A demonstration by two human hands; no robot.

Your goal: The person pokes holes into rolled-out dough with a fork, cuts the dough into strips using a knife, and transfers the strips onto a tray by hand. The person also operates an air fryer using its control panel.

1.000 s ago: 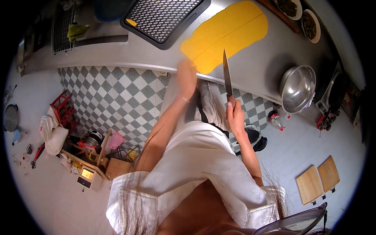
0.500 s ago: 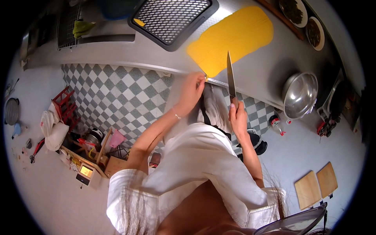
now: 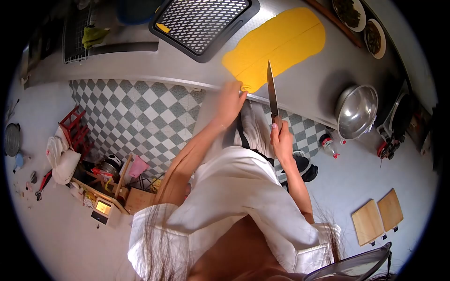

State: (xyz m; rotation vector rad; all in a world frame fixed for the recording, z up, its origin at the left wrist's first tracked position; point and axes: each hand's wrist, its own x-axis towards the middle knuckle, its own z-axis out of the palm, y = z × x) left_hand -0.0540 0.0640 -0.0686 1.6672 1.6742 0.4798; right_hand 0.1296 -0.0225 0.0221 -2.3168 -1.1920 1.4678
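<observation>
A long sheet of yellow dough [image 3: 281, 44] lies flat on the metal counter, with a thin line running lengthwise along it. My left hand [image 3: 230, 104], blurred at its back, is at the sheet's near end by the counter edge, fingers closed on the dough's corner, which is slightly bunched. In my right hand [image 3: 282, 144] is a kitchen knife [image 3: 272, 91], gripped by its brown handle. Its blade points away from me, and the tip appears over or just beside the dough's right edge. Left of the dough is a dark perforated tray [image 3: 201, 55] with a small yellow dough scrap [image 3: 163, 28] on it.
A rolling pin [image 3: 335, 21] lies beyond the dough, near two plates of food [image 3: 349, 14]. At the counter's right stands a steel bowl [image 3: 357, 112]. A green cloth [image 3: 93, 36] is at the left. On the floor below is a plastic bottle [image 3: 329, 144].
My left hand has shifted slightly left and up on the dough's near end. The knife has moved a little left. The lengthwise line on the dough shows more clearly.
</observation>
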